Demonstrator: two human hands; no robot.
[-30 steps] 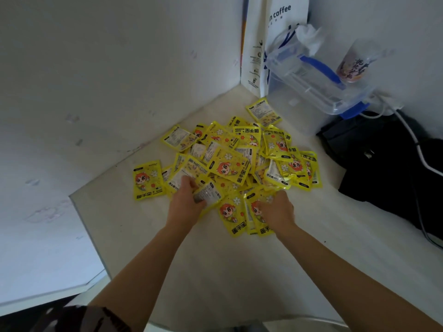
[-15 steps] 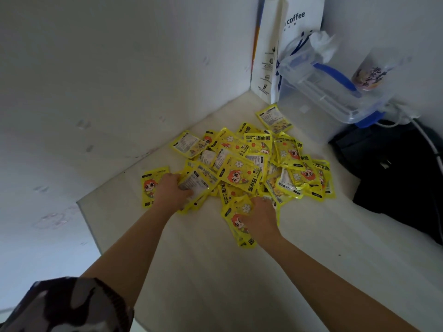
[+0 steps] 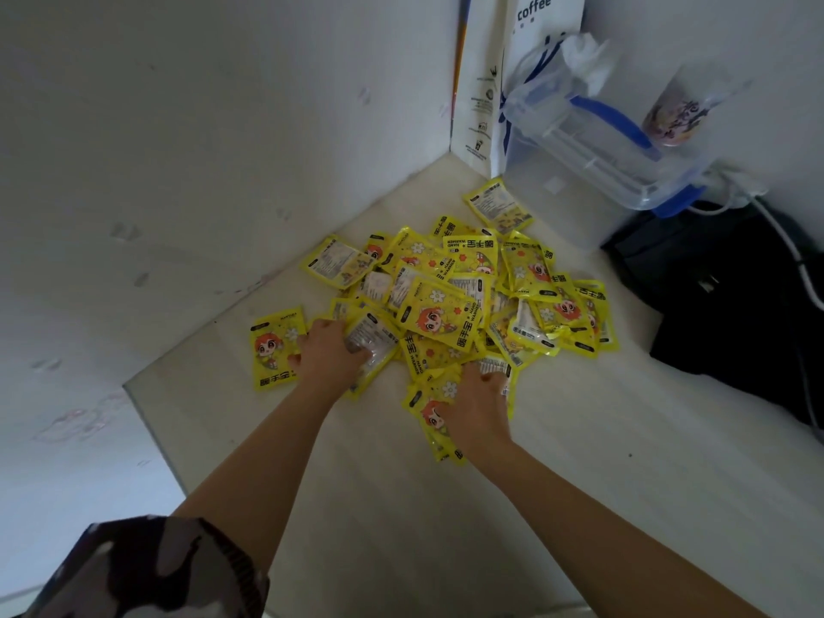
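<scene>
Left hand (image 3: pixel 330 356) shifted leftward, gripping glossy crinkled yellow sachets (image 3: pixel 439 314), right hand (image 3: pixel 479 408) pressing flat

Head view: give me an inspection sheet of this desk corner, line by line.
Surface: pale tabletop, set into a wall corner.
Job's things: pile of yellow hand warmer packets, overlapping loosely.
Clutter: clear lidded box, white coffee bag, wrapped cup, black fabric item.
Hands: left hand rests on the pile's left edge, fingers hidden; right hand presses on near-edge packets.
Cables: white cable runs over the black fabric item.
Surroundings: white walls, scuffed.
</scene>
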